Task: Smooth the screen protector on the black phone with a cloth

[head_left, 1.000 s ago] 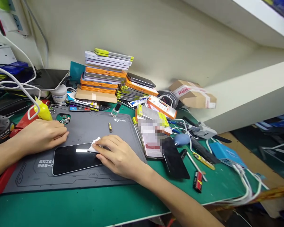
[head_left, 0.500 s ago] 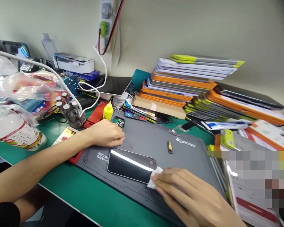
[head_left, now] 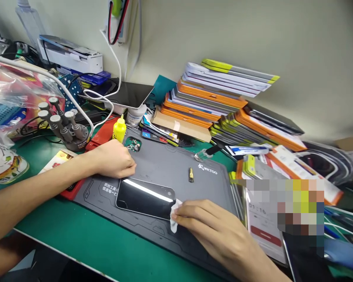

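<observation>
A smartphone [head_left: 144, 200] lies screen up on the grey work mat [head_left: 161, 164], a bright strip of light reflected across its glass. At its right end my right hand [head_left: 214, 227] pinches a white wipe [head_left: 174, 221], which touches the phone's edge. My left hand [head_left: 113, 159] is curled into a fist on the mat, close by the phone's upper left corner; nothing shows in it. Behind that fist stand a yellow dropper bottle [head_left: 119, 129] and a small dish of screws [head_left: 133, 144]. A short gold-and-black brush head [head_left: 191, 175] lies beyond the phone.
A screwdriver stand [head_left: 73, 135] and plastic bags [head_left: 20, 88] crowd the left. Stacked screen-protector packs [head_left: 206, 98] lean at the back wall. On the right lies a lit device showing a timer [head_left: 261, 231]. A glass jar [head_left: 203, 155] sits by the mat's far edge.
The camera view has shifted, so everything appears further left. My right hand has moved the wipe slightly along the phone's right end. My left fist stays beside the phone.
</observation>
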Demonstrator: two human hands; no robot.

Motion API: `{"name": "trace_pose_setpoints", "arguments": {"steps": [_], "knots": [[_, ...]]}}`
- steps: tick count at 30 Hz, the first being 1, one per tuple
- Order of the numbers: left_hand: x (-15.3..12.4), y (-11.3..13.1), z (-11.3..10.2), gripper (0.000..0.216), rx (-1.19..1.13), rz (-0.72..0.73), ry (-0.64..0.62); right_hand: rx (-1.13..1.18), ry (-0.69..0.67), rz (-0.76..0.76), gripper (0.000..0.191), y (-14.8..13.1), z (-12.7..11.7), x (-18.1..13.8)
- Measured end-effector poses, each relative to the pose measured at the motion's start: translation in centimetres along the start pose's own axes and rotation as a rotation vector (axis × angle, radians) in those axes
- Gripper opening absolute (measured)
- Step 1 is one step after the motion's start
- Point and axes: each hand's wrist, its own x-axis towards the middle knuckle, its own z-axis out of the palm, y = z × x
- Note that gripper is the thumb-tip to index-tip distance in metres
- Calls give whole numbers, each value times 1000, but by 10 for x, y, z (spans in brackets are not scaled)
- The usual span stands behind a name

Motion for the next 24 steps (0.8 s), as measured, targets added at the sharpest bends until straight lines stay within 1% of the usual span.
{"name": "trace_pose_setpoints", "arguments": {"steps": [6,11,20,24], "knots": [[1,-1,-2,45,11,-30,-19,-33,-47,-39,28,-5,-4,-1],[1,-3,-1,45,-10,-36,-45,-77,-86,-7,28,-3,-9,-6],[5,0,-6,48,4,-66,-115,-54,-90,19,28,-1,-9,-7],[6,0,-7,47,9,-73,-139,-113,-88,27,30,6,-10,-12]]}}
